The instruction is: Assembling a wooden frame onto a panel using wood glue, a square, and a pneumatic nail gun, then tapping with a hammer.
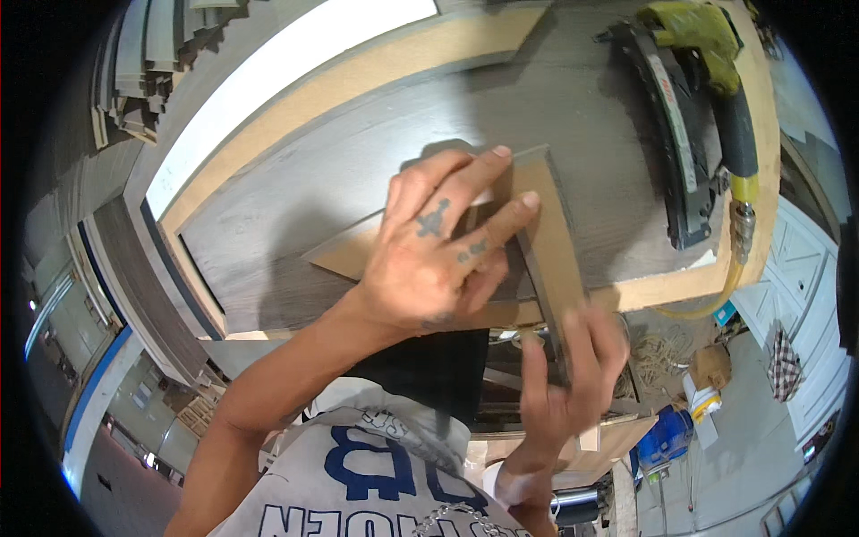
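Note:
My left hand (pixel 438 242) lies flat, fingers spread, pressing down on the mitred corner where two brown-backed moulding strips (pixel 546 233) meet on the grey wood-grain worktop (pixel 295 188). One strip runs left from under my palm, the other runs toward me past the table edge. My right hand (pixel 564 376) is at the near end of that second strip, fingers curled around it below the worktop's edge. The corner joint itself is mostly hidden under my left fingers.
A yellow and black pneumatic nail gun (pixel 689 107) with a yellow air hose (pixel 725 277) lies on the worktop at the right. Stacked moulding lengths (pixel 148 63) lie at upper left. A blue container (pixel 667 438) and scraps sit on the floor at lower right.

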A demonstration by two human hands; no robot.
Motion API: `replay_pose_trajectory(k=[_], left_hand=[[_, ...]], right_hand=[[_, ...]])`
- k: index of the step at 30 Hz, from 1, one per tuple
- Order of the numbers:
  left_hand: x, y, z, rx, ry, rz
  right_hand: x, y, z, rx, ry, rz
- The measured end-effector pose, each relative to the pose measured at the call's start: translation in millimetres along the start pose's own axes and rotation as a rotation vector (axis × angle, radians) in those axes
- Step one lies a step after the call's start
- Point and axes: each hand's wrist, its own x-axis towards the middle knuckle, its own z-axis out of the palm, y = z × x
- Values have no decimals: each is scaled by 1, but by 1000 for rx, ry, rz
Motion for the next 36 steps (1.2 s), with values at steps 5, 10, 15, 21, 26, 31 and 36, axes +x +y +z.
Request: replay_pose_trajectory(k=[5, 10, 15, 21, 26, 31, 36], left_hand=[[-3, -1, 0, 25, 0, -32], [-2, -3, 0, -5, 13, -27], [-2, -4, 1, -154, 80, -80], [-4, -4, 1, -176, 72, -105], [-4, -6, 2, -169, 80, -80], [-5, -7, 3, -173, 90, -68], [-4, -6, 3, -193, 84, -79]], right_hand=[[53, 6, 24, -225, -180, -232], [55, 8, 26, -286, -161, -311], [59, 7, 23, -264, -185, -349], [60, 5, 23, -256, -210, -341], [58, 6, 25, -243, -200, -359], [59, 6, 27, -218, -190, -393], [58, 6, 28, -222, -182, -383]])
